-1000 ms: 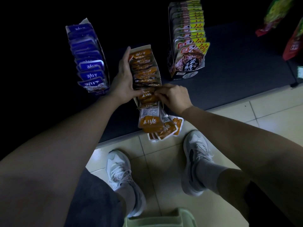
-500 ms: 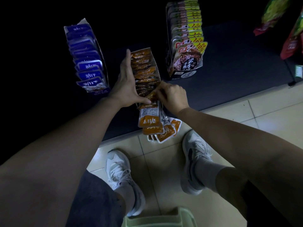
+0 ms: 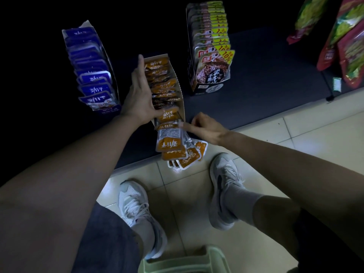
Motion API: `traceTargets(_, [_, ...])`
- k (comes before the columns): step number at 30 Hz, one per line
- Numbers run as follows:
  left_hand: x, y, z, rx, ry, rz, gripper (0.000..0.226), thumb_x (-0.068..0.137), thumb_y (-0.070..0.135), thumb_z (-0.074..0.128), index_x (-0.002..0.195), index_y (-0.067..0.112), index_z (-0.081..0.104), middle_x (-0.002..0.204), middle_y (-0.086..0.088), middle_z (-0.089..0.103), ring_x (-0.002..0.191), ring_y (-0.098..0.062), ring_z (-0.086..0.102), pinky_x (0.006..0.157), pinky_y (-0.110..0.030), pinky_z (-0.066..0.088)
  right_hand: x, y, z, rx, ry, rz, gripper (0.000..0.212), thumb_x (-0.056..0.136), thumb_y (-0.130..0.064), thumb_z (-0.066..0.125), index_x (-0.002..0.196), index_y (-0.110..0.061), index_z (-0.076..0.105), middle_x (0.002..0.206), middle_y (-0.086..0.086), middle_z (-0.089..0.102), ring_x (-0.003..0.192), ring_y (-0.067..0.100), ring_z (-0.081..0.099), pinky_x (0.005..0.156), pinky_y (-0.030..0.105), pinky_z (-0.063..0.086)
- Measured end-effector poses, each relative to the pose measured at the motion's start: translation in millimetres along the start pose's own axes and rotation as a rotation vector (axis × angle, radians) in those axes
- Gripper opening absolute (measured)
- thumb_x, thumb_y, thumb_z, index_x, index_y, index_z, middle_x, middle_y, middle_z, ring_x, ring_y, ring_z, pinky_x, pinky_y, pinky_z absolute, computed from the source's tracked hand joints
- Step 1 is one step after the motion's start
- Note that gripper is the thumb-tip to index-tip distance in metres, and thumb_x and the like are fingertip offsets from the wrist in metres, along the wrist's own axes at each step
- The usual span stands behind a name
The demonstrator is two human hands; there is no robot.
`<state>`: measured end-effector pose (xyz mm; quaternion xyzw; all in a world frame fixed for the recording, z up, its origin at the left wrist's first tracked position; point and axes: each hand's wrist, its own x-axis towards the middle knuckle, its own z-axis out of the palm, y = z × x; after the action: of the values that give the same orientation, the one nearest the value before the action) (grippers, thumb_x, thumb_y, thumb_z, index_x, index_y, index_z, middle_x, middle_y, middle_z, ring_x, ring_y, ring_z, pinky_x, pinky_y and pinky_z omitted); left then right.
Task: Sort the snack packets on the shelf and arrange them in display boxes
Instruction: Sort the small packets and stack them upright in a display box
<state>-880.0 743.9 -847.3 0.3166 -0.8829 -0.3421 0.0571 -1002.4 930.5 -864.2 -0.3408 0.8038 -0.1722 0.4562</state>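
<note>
Shelf point(image 3: 256, 85): dark and low, beside a tiled floor; carries three display boxes in a row.
Blue box point(image 3: 110, 63): far left, packed with blue packets standing on edge.
Yellow-tag box point(image 3: 208, 89): right, well apart from the middle box, full of upright packets.
Orange box point(image 3: 178, 84): middle, open mouth toward the shelf edge; orange packets point(image 3: 164, 86) filed upright inside, the front ones leaning.
Loose packets point(image 3: 170, 143): fanned flat just in front of the orange box, overhanging the shelf edge.
Left grip point(image 3: 140, 97): spread flat, fingers straight along the orange box's left side, thumb across the front packet.
Right grip point(image 3: 204, 128): just right of the box mouth, index finger out and touching a packet edge, other fingers curled; cannot tell whether anything is pinched.
Handling: judged light, thin and glossy, so probably floppy and slippery; best pinched at the sealed rim, a few at a time, then stood on edge in the box.
</note>
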Motion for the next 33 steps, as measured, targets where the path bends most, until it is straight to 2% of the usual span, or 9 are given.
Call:
traceTargets(1, [0,0,0,-0.004,0.001,-0.001,0.145,0.059,0.038,0.09,0.149,0.017,-0.022,0.155,-0.012,0.012,0.139,-0.027,0.029,0.106,-0.049,0.038,-1,-2,2,-0.054,-0.078,0.061,0.089,0.058,-0.098,0.04,0.076,-0.013,0.053,0.076,0.002,0.06,0.07,0.017,0.058,0.071,0.037,0.05])
traceTargets(3, [-1,0,0,-0.01,-0.001,-0.003,0.144,0.06,0.037,0.09,0.149,0.017,-0.022,0.155,-0.012,0.013,0.139,-0.026,0.03,0.106,-0.049,0.038,-1,-5,6,-0.177,-0.23,0.158,0.117,0.046,-0.105,0.033,0.111,-0.012,0.061,0.112,0.009,0.061,0.108,0.025,0.058,0.094,0.046,0.047])
traceTargets(6, [-1,0,0,-0.016,0.002,-0.005,0.145,0.059,0.038,0.09,0.15,0.017,-0.022,0.155,-0.012,0.013,0.14,-0.026,0.029,0.107,-0.05,0.037,-7,-18,8,-0.358,-0.4,0.202,0.114,0.061,-0.095,0.042,0.145,-0.019,0.036,0.139,0.009,0.034,0.133,0.029,0.029,0.11,0.045,0.03])
traceTargets(10, [0,0,-1,-0.029,0.002,-0.006,0.144,0.059,0.036,0.09,0.15,0.016,-0.02,0.154,-0.013,0.013,0.14,-0.026,0.029,0.109,-0.047,0.036,-6,-27,17,-0.435,-0.38,0.17,0.098,0.069,-0.081,0.057,0.146,-0.026,0.03,0.137,0.01,0.029,0.129,0.031,0.025,0.104,0.04,0.028])
traceTargets(17, [0,-4,0,-0.017,0.007,0.003,0.143,0.06,0.027,0.091,0.15,0.016,-0.02,0.154,-0.013,0.013,0.14,-0.025,0.029,0.109,-0.044,0.036,0,-23,26,-0.423,-0.281,0.181,0.067,0.088,-0.06,0.054,0.137,-0.015,0.043,0.137,0.015,0.037,0.128,0.034,0.034,0.106,0.041,0.033])
traceTargets(22, [1,-4,-1,-0.026,-0.001,-0.008,0.143,0.061,0.028,0.091,0.15,0.018,-0.02,0.155,-0.012,0.012,0.14,-0.025,0.029,0.109,-0.045,0.035,-6,-18,22,0.054,-0.305,0.187,0.041,0.094,-0.032,0.06,0.131,-0.015,0.053,0.13,0.009,0.06,0.117,0.027,0.057,0.102,0.042,0.046])
traceTargets(26, [2,-1,-2,-0.055,-0.002,-0.012,0.145,0.057,0.041,0.089,0.15,0.017,-0.019,0.155,-0.013,0.013,0.139,-0.026,0.031,0.107,-0.046,0.036,-12,-23,7,0.275,-0.272,0.199,0.015,0.097,-0.019,0.056,0.111,-0.016,0.059,0.107,-0.001,0.067,0.095,0.014,0.062,0.075,0.022,0.05])
traceTargets(30, [2,0,-2,-0.055,-0.001,-0.004,0.145,0.057,0.04,0.09,0.151,0.015,-0.018,0.155,-0.014,0.013,0.14,-0.027,0.03,0.108,-0.048,0.036,-13,-32,7,0.4,-0.319,0.295,0.027,0.096,-0.01,0.056,0.122,-0.005,0.057,0.123,0.013,0.064,0.111,0.027,0.062,0.097,0.039,0.049])
traceTargets(33, [2,-2,-2,-0.069,-0.001,0.001,0.145,0.058,0.036,0.091,0.151,0.015,-0.018,0.155,-0.014,0.013,0.141,-0.025,0.028,0.11,-0.047,0.034,-14,-40,3,0.492,-0.351,0.432,0.025,0.095,-0.012,0.058,0.119,-0.004,0.056,0.115,0.015,0.066,0.103,0.031,0.064,0.091,0.044,0.052])
